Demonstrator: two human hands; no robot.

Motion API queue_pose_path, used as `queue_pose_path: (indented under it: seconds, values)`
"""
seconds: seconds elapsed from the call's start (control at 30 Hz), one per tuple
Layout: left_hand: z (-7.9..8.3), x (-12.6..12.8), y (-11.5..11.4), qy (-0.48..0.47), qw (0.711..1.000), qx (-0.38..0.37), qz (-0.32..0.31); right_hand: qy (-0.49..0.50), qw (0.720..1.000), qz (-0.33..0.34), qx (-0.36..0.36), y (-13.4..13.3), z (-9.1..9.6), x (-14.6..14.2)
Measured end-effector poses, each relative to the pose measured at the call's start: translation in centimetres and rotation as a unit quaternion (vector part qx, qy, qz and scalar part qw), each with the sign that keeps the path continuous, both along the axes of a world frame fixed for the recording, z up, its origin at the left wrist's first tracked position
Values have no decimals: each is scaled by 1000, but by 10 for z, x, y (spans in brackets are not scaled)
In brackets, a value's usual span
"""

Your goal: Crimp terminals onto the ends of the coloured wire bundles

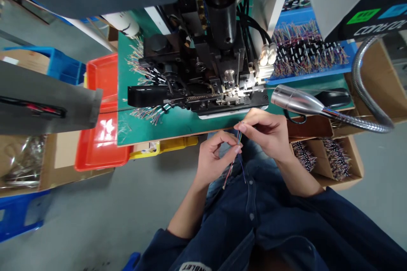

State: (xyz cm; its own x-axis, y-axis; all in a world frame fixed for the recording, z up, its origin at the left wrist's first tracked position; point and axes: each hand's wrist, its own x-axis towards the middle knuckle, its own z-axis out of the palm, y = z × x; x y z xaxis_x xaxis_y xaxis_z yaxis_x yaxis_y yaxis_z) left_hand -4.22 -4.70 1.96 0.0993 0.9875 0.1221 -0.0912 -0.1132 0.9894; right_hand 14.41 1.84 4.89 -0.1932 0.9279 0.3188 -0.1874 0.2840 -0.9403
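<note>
Just in front of the green bench's near edge, both my hands hold one small bundle of thin coloured wires (228,174). My left hand (213,157) pinches it between thumb and index finger, and loose wire ends hang below towards my lap. Higher up, the fingertips of my right hand (266,132) are closed on the upper ends of the wires. Right behind my hands stands a black crimping machine (203,93) with a lit metal work point (233,95); neither hand touches it.
A lamp (297,100) on a bendable metal neck reaches in from the right. Wire bundles fill a blue tray (305,77) behind it and a cardboard box (356,173) below. Red trays (101,144) and a yellow bin (178,144) are at left. More wires lie on the green bench (127,131).
</note>
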Motion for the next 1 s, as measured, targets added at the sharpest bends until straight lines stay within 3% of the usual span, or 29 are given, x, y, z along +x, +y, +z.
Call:
queue_pose_path:
  seconds: [0.17, 0.43, 0.73, 1.0]
  values:
    - [-2, 2, 4, 26, 997, 25, 66, -40, 999, -1, 6, -1, 7, -2]
    - [-3, 14, 15, -145, 983, -57, 94, -42, 997, 36, -54, 2, -3, 1]
    - [-6, 26, 28, -168, 973, -39, 155, -61, 997, -7, -43, 6, -5, -8]
    - [-14, 34, 33, -204, 962, -35, 177, 10, 984, -5, -178, 15, -4, -23]
